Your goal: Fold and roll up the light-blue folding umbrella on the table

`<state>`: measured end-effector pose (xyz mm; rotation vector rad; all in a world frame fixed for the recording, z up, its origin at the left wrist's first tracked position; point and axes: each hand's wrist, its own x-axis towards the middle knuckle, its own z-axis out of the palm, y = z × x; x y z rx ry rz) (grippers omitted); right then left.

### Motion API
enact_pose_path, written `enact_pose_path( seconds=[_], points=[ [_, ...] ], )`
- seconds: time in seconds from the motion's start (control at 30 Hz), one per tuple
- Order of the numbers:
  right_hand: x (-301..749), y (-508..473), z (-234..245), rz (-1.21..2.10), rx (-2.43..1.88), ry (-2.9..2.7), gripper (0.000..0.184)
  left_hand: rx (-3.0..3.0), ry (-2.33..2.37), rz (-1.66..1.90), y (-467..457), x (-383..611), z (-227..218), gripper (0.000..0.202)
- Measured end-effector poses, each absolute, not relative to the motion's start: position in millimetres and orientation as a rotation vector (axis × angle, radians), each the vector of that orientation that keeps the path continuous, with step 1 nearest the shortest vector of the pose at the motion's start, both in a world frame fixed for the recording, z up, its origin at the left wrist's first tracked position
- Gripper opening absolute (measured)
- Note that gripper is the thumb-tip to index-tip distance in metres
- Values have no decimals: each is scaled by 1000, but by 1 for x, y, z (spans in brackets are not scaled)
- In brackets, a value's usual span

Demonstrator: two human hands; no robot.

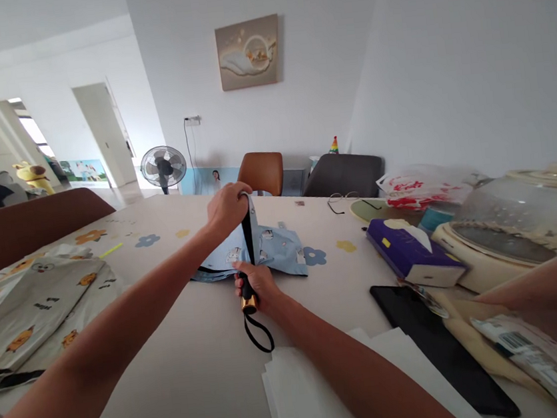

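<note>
A folding umbrella (273, 250) with light blue patterned cloth lies on the table (194, 353) ahead of me. My right hand (260, 285) is closed around its black handle, whose gold ring and black wrist strap (259, 335) hang toward me. My left hand (228, 207) is closed on the far top end of the umbrella, lifting the cloth there above the table.
A grey patterned cloth (32, 304) lies at the left. White paper sheets (319, 392) sit in front of me. At the right are a purple tissue box (409, 251), a black tablet (439, 345), a glass-lidded cooker (512, 229) and someone's arm (553, 285). Chairs (261, 170) stand beyond.
</note>
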<state>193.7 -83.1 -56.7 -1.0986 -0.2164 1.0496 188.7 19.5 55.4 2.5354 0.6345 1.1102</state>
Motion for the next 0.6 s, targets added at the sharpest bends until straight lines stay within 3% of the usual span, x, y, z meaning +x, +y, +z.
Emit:
enact_pose_path(
  seconds=[0.2, 0.37, 0.5, 0.6],
  points=[
    [197, -82, -62, 1077, -1155, -263, 17, 2301, 825, 1060, 67, 161, 33, 30],
    [197, -81, -63, 1072, -1199, -255, 16, 2074, 677, 1127, 82, 135, 14, 31],
    [196, -80, -61, 1079, -1218, -265, 16, 1663, 710, 866, 90, 122, 0, 36],
    [197, -79, -61, 1078, -1216, -271, 17, 1732, 822, 747, 98, 118, -18, 37]
  ],
)
